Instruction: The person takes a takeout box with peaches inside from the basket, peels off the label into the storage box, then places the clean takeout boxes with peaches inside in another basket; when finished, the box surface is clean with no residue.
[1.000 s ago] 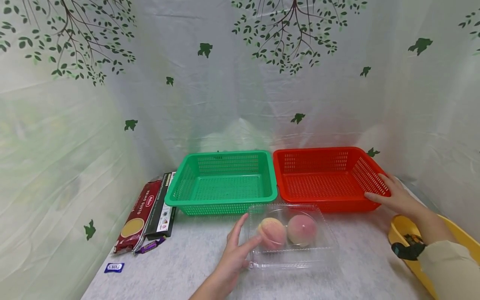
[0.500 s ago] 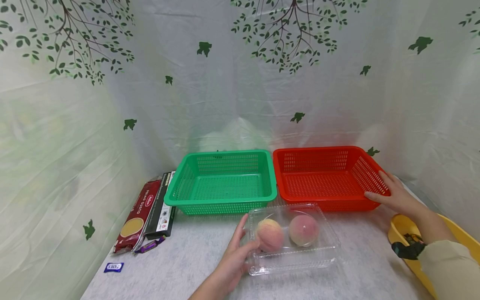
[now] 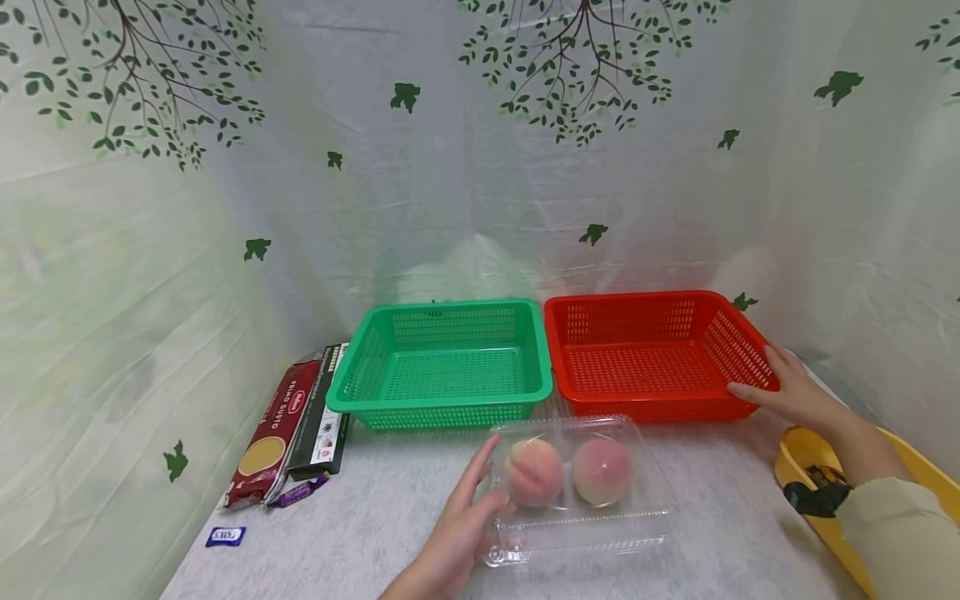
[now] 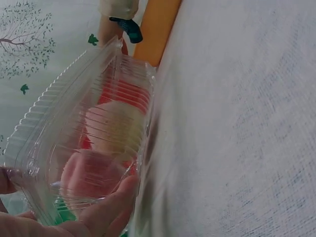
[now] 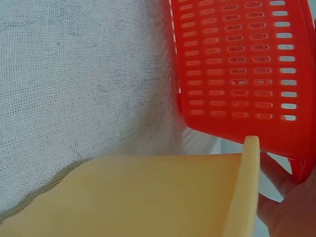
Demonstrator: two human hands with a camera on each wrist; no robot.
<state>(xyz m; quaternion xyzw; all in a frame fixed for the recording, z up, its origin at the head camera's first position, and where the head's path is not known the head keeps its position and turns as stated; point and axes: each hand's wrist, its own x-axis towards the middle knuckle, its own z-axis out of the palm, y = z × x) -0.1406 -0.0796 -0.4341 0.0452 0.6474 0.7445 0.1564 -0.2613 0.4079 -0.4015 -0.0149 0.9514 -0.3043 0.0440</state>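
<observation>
We have our left hand (image 3: 457, 533) on the near-left corner of the clear plastic clamshell box (image 3: 577, 487), thumb under its edge and fingers up along its left wall, so the hand grips it. The box sits on the white cloth-covered table (image 3: 360, 533) just in front of the two baskets, at about 6 o'clock from the seam between them. Inside lie two pink-and-cream peaches (image 3: 534, 472), side by side and touching. In the left wrist view the ribbed lid (image 4: 74, 113) stands tilted over the fruit, with our thumb (image 4: 111, 207) pressed against the tray's rim.

Our right hand (image 3: 783, 392) rests on the right rim of the red perforated plastic basket (image 3: 645, 350), at its 3 o'clock side; the fingers lie fairly straight along the rim, touching rather than clutching. The green perforated plastic basket (image 3: 442, 362) sits just beside it at 9 o'clock.

In our judgement, handling the box well means keeping it level, since the peaches are loose and will roll, and gripping lightly: the thin plastic flexes and may pop open under a hard squeeze.

Further to 9 o'clock lie a dark red pasta packet (image 3: 272, 433) and a black carton (image 3: 322, 417). A yellow plastic tub (image 3: 806, 454) sits at 4 o'clock.
</observation>
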